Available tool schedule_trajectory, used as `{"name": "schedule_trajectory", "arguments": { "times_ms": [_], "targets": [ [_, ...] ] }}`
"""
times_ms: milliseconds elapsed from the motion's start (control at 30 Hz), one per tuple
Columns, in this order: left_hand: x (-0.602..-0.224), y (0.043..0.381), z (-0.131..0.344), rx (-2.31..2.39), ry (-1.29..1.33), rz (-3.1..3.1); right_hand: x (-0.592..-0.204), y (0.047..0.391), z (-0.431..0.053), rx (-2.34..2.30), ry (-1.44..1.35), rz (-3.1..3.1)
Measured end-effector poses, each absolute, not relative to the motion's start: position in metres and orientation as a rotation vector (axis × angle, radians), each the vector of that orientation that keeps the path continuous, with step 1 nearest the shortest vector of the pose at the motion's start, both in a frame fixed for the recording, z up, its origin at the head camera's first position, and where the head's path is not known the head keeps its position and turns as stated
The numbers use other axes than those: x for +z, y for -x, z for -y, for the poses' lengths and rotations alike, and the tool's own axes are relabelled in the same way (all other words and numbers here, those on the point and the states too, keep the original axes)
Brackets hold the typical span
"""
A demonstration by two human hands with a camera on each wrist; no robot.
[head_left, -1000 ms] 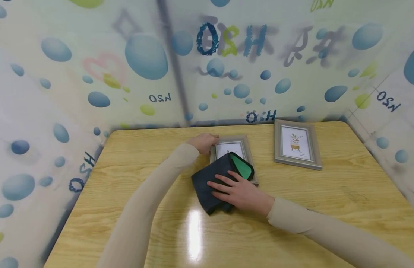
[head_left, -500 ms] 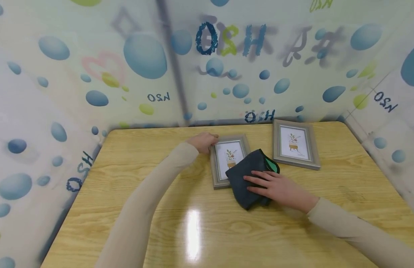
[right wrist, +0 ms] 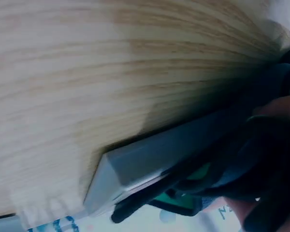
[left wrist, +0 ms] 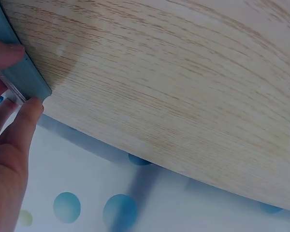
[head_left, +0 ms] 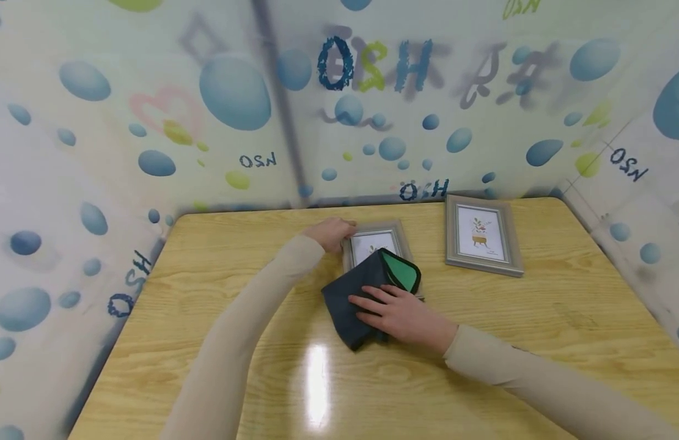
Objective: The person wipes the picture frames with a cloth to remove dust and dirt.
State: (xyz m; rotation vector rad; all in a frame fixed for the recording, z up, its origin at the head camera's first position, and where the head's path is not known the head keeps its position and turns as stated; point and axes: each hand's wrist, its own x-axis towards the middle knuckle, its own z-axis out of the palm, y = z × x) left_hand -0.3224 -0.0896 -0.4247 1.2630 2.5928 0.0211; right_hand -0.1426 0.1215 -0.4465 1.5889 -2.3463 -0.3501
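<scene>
On the table lies a grey picture frame [head_left: 401, 235] with a print behind its pane. My left hand [head_left: 330, 233] grips its far-left corner; in the left wrist view the thumb [left wrist: 7, 54] and fingers [left wrist: 29, 118] lie on either side of the frame edge [left wrist: 26, 77]. A folded dark navy cloth [head_left: 347, 302], green inside with black edging, covers the frame's lower part. My right hand [head_left: 402, 315] presses flat on this cloth, fingers straight and slightly spread. In the dim right wrist view, the cloth [right wrist: 183, 183] overhangs the frame's side [right wrist: 150, 157].
A second grey picture frame [head_left: 484, 235] with a plant print lies at the back right of the wooden table [head_left: 251, 379]. A wall [head_left: 295, 122] with blue and green dots stands right behind the table's far edge.
The right hand slid the cloth to the right, baring most of the frame, then back left over its lower part. The left hand has stayed at the corner.
</scene>
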Motion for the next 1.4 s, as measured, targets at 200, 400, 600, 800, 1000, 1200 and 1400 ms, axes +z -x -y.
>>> {"name": "schedule_trajectory", "arguments": {
  "times_ms": [200, 400, 600, 800, 1000, 1200, 1400],
  "targets": [
    [-0.427, 0.324, 0.093, 0.067, -1.292, -2.613, -0.449, 0.145, -0.153, -0.214, -1.567, 2.392],
    [-0.427, 0.325, 0.094, 0.101, -1.340, -2.655, -0.446, 0.152, -0.205, -0.148, -1.530, 2.453],
    [-0.427, 0.326, 0.093, 0.060, -1.274, -2.639, -0.445, 0.156, -0.234, -0.146, -1.510, 2.471],
    [-0.424, 0.324, 0.093, 0.070, -1.296, -2.640, -0.445, 0.158, -0.232, -0.023, -1.553, 2.541],
    [-0.424, 0.324, 0.096, 0.128, -1.332, -2.680, -0.443, 0.160, -0.205, 0.096, -1.620, 2.586],
    [-0.428, 0.324, 0.094, 0.157, -1.283, -2.679, -0.441, 0.158, -0.172, 0.208, -1.660, 2.636],
    [-0.425, 0.324, 0.084, 0.120, -1.049, -2.659, -0.438, 0.158, -0.140, 0.254, -1.626, 2.711]
  ]
}}
